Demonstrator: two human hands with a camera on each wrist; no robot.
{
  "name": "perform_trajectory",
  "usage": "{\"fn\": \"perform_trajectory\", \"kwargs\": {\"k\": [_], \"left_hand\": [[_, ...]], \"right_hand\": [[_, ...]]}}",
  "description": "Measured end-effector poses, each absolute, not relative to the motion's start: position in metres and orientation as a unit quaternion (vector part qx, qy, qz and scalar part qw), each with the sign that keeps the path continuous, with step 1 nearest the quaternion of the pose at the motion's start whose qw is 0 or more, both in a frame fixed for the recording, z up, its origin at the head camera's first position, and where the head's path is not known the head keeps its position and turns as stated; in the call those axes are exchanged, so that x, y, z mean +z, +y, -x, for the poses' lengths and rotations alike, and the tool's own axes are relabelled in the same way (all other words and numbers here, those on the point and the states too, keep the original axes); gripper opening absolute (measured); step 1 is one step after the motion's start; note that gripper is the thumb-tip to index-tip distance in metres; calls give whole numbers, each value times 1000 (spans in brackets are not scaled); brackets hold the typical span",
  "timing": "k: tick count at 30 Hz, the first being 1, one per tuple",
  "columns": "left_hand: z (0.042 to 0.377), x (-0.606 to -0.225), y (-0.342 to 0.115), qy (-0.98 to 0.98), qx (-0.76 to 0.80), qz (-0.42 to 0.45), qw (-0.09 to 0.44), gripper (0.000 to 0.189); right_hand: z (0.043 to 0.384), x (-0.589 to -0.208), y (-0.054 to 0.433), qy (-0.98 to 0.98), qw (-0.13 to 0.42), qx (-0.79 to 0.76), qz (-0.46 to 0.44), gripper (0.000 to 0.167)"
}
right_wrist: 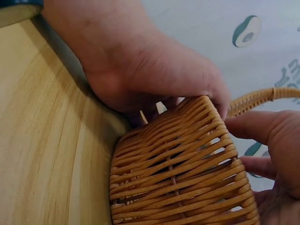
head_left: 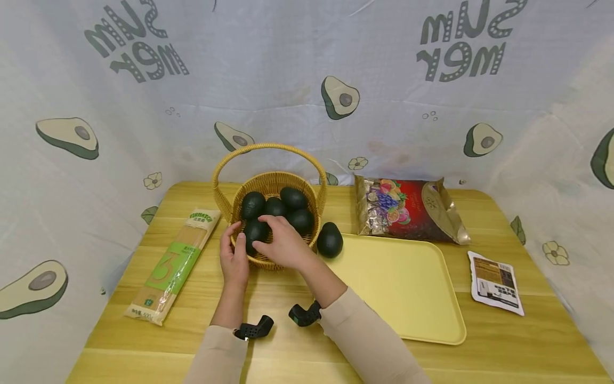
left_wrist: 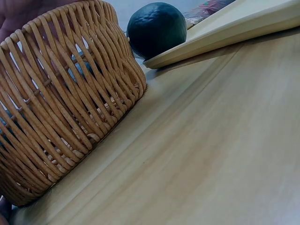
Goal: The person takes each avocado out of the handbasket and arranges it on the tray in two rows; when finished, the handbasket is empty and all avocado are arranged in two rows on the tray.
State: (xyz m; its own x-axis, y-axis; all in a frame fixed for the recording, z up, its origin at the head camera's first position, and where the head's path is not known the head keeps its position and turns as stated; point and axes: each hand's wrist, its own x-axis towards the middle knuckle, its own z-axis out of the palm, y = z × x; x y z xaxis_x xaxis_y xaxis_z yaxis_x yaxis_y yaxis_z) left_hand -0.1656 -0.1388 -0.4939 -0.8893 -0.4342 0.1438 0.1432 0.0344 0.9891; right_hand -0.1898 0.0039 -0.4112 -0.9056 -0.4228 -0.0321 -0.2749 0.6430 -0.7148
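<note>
A yellow wicker basket [head_left: 268, 262] with a tall hoop handle [head_left: 269, 145] stands on the table and holds several dark green avocados [head_left: 293, 198]. My left hand [head_left: 235, 264] grips the basket's front left rim, its thumb along the edge. From the front right, my right hand [head_left: 287, 242] reaches over the rim. Its thumb and forefinger curl round the nearest avocado [head_left: 256, 234] inside the basket; its other fingers are partly hidden. In the right wrist view both the left hand [right_wrist: 136, 65] and the right hand [right_wrist: 281, 154] are close to the woven rim.
Another avocado [head_left: 330, 240] sits right of the basket, beside a yellow tray [head_left: 398, 288]. A red candy bag [head_left: 408, 208] lies behind the tray, a small white packet [head_left: 496, 282] right of it. Packaged noodles [head_left: 175, 264] lie left. A printed curtain [head_left: 288, 69] hangs behind.
</note>
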Motion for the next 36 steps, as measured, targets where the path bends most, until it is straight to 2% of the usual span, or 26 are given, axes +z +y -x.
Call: {"fn": "perform_trajectory", "kwargs": {"k": [11, 22, 36], "left_hand": [[165, -495, -142, -688, -686, -99, 213, 36], [166, -493, -140, -682, -689, -96, 225, 35], [167, -494, -139, -680, -693, -95, 221, 36]], "right_hand": [[205, -419, -11, 898, 123, -382, 181, 63], [216, -426, -21, 899, 140, -359, 210, 61], [219, -430, -22, 897, 122, -368, 214, 64]]}}
